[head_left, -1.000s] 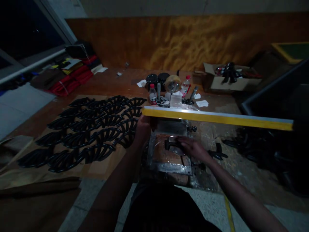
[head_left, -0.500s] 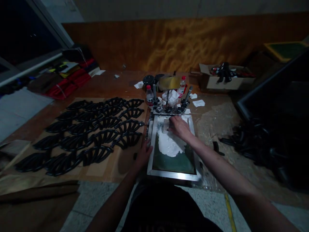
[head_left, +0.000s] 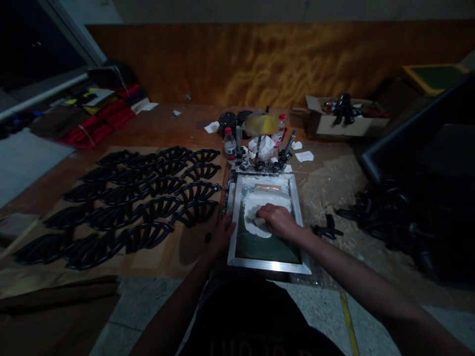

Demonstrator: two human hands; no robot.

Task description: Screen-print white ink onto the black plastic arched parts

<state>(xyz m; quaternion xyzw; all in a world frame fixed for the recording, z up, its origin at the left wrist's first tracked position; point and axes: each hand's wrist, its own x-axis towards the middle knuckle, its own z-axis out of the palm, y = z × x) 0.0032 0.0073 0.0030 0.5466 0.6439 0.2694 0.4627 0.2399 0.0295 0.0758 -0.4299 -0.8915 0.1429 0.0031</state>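
The aluminium-edged frame (head_left: 269, 266) lies flat on the worktop straight in front of the person, its dark green mesh (head_left: 265, 251) stretched taut and smooth inside bright, straight rails. Thick white paste (head_left: 264, 201) covers the upper and middle mesh, glossy and ragged at its near border. The right hand (head_left: 276, 219) is clenched around a pale, flat scraper (head_left: 254, 216) set in that paste; the tight grip presumably lets it bear down evenly, though blur and smears hide the tool's exact outline. The left hand (head_left: 223, 232) is at the left rail, perhaps to steady the frame; its fingers are in shadow, so whether they grasp the metal or merely rest there cannot be told. A brownish strip (head_left: 267, 188) shows at the far end of the mesh, within the rails. Just beyond stands a grimy metal clamp assembly (head_left: 260, 166), probably holding the frame's back edge, with crumpled white paper (head_left: 264, 147) and a red-capped bottle (head_left: 229, 148) close by. To the left, glossy black slatted pieces (head_left: 143, 237), curved like wings, lie in rows on cardboard (head_left: 148, 259), seemingly spread so their faces stay uncovered. To the right, one black piece (head_left: 328, 230) lies near the frame, before a dark, jumbled heap (head_left: 389, 217).
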